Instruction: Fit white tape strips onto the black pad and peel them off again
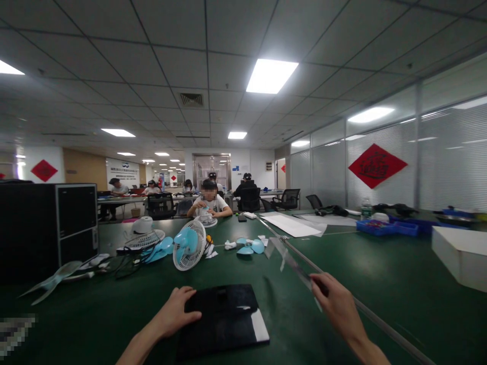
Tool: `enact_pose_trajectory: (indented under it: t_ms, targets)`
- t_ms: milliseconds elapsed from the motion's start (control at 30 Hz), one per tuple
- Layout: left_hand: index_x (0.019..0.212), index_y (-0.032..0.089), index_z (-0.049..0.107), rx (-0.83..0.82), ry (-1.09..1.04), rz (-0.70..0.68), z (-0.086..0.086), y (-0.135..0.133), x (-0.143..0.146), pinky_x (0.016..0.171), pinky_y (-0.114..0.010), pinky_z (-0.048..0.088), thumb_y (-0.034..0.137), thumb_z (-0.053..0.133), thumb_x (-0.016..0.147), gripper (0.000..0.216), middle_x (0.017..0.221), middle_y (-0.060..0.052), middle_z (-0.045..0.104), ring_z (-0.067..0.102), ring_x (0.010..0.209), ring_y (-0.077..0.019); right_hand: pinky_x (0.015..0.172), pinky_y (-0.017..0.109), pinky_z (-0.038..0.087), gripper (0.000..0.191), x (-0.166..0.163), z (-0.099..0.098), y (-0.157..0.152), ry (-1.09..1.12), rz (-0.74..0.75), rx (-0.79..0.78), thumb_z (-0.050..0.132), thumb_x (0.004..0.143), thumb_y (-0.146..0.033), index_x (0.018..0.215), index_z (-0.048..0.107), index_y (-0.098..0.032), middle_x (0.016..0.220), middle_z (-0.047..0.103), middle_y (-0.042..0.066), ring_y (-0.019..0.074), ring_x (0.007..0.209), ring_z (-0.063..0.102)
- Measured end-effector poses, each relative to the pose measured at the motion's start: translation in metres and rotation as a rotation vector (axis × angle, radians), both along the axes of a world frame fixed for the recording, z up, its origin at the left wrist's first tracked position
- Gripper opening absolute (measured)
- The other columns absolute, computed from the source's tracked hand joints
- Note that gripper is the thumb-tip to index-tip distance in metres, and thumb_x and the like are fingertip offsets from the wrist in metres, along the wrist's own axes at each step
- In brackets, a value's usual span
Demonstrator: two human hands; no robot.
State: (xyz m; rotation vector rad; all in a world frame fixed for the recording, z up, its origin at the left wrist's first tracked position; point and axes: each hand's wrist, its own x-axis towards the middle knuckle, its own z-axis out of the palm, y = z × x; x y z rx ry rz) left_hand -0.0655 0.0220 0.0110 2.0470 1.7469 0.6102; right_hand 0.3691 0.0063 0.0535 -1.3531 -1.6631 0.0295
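Observation:
My left hand [175, 310] rests on the left edge of a flat black pad [224, 317] that lies on the green table [380, 274]; its fingers lie flat on the pad. My right hand [335, 301] is closed on a clear plastic strip [289, 256], a ruler-like piece that reaches up and to the left above the table. A white patch shows at the pad's right corner.
A small blue-bladed fan in a white cage [189, 245] and loose fan parts [249, 246] lie ahead. A black cabinet [47, 228] stands at left, a white box [460, 256] at right, a blue tray [386, 227] beyond. A person [210, 200] sits across; others work further back.

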Motion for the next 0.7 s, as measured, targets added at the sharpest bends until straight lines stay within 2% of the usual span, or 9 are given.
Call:
enact_pose_trajectory:
  t_ms: [100, 200, 300, 367, 433, 533, 700]
  targets:
    - [0.126, 0.019, 0.055, 0.107, -0.058, 0.019, 0.005, 0.000, 0.001, 0.106, -0.041, 0.033, 0.063, 0.055, 0.069, 0.072, 0.137, -0.010, 0.048, 0.040, 0.127, -0.0301, 0.064, 0.029, 0.046, 0.031, -0.017, 0.017, -0.001, 0.137, 0.169, -0.052, 0.048, 0.082, -0.043, 0.088, 0.066, -0.019, 0.084, 0.066, 0.007, 0.0196, 0.073, 0.059]
    - [0.116, 0.019, 0.060, 0.293, -0.164, 0.084, 0.016, 0.001, 0.000, 0.100, -0.039, 0.039, 0.062, 0.043, 0.078, 0.060, 0.125, -0.010, 0.057, 0.051, 0.113, -0.0266, 0.054, 0.025, 0.040, 0.029, -0.041, 0.033, 0.001, 0.263, 0.385, -0.209, 0.055, 0.078, -0.042, 0.084, 0.066, -0.016, 0.072, 0.062, 0.002, 0.0142, 0.061, 0.052]
    - [0.108, 0.019, 0.064, 0.420, -0.321, 0.153, 0.032, -0.002, -0.002, 0.091, -0.035, 0.043, 0.063, 0.038, 0.080, 0.058, 0.115, -0.009, 0.063, 0.055, 0.105, -0.0253, 0.050, 0.022, 0.032, 0.026, -0.065, 0.044, 0.005, 0.392, 0.588, -0.362, 0.061, 0.073, -0.038, 0.079, 0.066, -0.014, 0.063, 0.056, -0.001, 0.0098, 0.054, 0.045]
    - [0.108, 0.018, 0.064, 0.369, -0.429, 0.150, 0.040, -0.006, -0.002, 0.076, -0.032, 0.047, 0.067, 0.036, 0.080, 0.063, 0.107, -0.009, 0.067, 0.058, 0.092, -0.0232, 0.051, 0.021, 0.031, 0.023, -0.078, 0.048, 0.009, 0.452, 0.700, -0.472, 0.064, 0.069, -0.034, 0.076, 0.067, -0.013, 0.062, 0.056, -0.002, 0.0086, 0.055, 0.044]
    - [0.108, 0.014, 0.064, 0.228, -0.550, 0.060, 0.045, -0.012, 0.000, 0.060, -0.028, 0.044, 0.071, 0.035, 0.078, 0.070, 0.096, -0.010, 0.069, 0.057, 0.076, -0.0191, 0.050, 0.020, 0.029, 0.021, -0.089, 0.047, 0.015, 0.489, 0.779, -0.603, 0.066, 0.065, -0.030, 0.075, 0.067, -0.012, 0.061, 0.057, -0.002, 0.0077, 0.054, 0.044]
    - [0.100, 0.011, 0.066, 0.006, -0.674, -0.083, 0.045, -0.020, 0.009, 0.050, -0.023, 0.038, 0.074, 0.035, 0.077, 0.074, 0.083, -0.009, 0.068, 0.054, 0.063, -0.0141, 0.047, 0.019, 0.027, 0.019, -0.101, 0.039, 0.024, 0.528, 0.835, -0.735, 0.068, 0.063, -0.027, 0.075, 0.067, -0.012, 0.058, 0.056, -0.003, 0.0065, 0.050, 0.044]
    - [0.082, 0.012, 0.066, -0.080, -0.516, -0.129, 0.045, -0.031, 0.026, 0.046, -0.020, 0.033, 0.073, 0.046, 0.073, 0.065, 0.062, 0.001, 0.057, 0.045, 0.051, -0.0082, 0.048, 0.019, 0.032, 0.019, -0.109, 0.014, 0.034, 0.623, 0.806, -0.787, 0.069, 0.064, -0.027, 0.077, 0.067, -0.012, 0.060, 0.059, -0.002, 0.0072, 0.051, 0.049]
